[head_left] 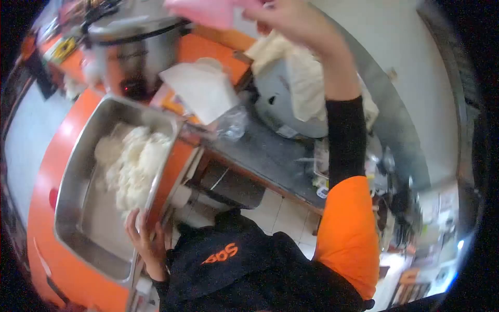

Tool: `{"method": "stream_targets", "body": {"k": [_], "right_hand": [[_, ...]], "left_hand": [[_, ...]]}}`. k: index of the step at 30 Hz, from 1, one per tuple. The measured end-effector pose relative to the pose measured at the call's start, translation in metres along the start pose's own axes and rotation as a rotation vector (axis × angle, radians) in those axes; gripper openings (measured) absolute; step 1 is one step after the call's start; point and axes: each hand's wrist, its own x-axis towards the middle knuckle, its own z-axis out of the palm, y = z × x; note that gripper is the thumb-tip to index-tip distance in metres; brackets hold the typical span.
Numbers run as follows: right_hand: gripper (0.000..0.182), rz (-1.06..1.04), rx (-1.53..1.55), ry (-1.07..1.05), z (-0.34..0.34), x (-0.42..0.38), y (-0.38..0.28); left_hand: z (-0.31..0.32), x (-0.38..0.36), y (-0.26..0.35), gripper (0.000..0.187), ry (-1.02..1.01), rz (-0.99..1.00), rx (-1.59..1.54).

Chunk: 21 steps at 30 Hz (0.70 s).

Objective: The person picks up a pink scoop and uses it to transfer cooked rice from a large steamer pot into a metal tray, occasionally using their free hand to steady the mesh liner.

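Note:
A deep steel pan (99, 249) rests on the orange counter, with a pale, lumpy, dough-like mass (136, 164) heaped toward its far end. My left hand (145, 239) is at the pan's near side rim, its bent fingers hooked over the edge just below the mass. My right arm stretches far forward to the top of the view. There my right hand (280, 21), blurred and partly cut off, has its fingers closed on a thin pink sheet (205, 11), whose material is unclear.
A big steel cooker (132, 57) with a small red light stands beyond the pan. White paper (202, 88) and a clear plastic bag (233, 124) lie beside it. A large round grey vessel (275, 93) draped with cream cloth (306, 78) sits on the dark counter (270, 156).

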Motion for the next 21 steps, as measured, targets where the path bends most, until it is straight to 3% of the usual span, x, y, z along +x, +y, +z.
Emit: {"method": "stream_targets", "body": {"k": [2, 3, 5, 8, 11, 13, 17, 21], "right_hand": [[0.039, 0.174, 0.012, 0.139, -0.048, -0.031, 0.016], [0.038, 0.167, -0.015, 0.315, -0.065, -0.035, 0.050], [0.035, 0.175, -0.137, 0.460, -0.102, -0.062, 0.093], [0.033, 0.133, -0.617, 0.509, -0.144, -0.092, 0.195], [0.030, 0.272, -0.843, 0.412, -0.146, -0.106, 0.335], [0.027, 0.282, -0.767, 0.322, -0.122, -0.117, 0.401], [0.028, 0.429, -0.906, -0.015, -0.082, -0.108, 0.489], [0.028, 0.425, -0.738, 0.119, -0.062, -0.075, 0.520]], "left_hand": [[0.025, 0.009, 0.014, 0.040, 0.024, 0.119, -0.127], [0.036, 0.017, 0.036, 0.036, 0.021, 0.188, -0.118], [0.075, 0.028, 0.060, 0.036, -0.059, 0.272, -0.251], [0.146, 0.033, 0.096, 0.038, -0.213, 0.348, -0.387], [0.228, 0.022, 0.135, 0.044, -0.336, 0.270, -0.440], [0.283, 0.017, 0.159, 0.047, -0.338, 0.219, -0.445], [0.361, 0.013, 0.185, 0.049, -0.274, 0.157, -0.348], [0.392, 0.001, 0.177, 0.046, -0.252, 0.118, -0.095]]}}
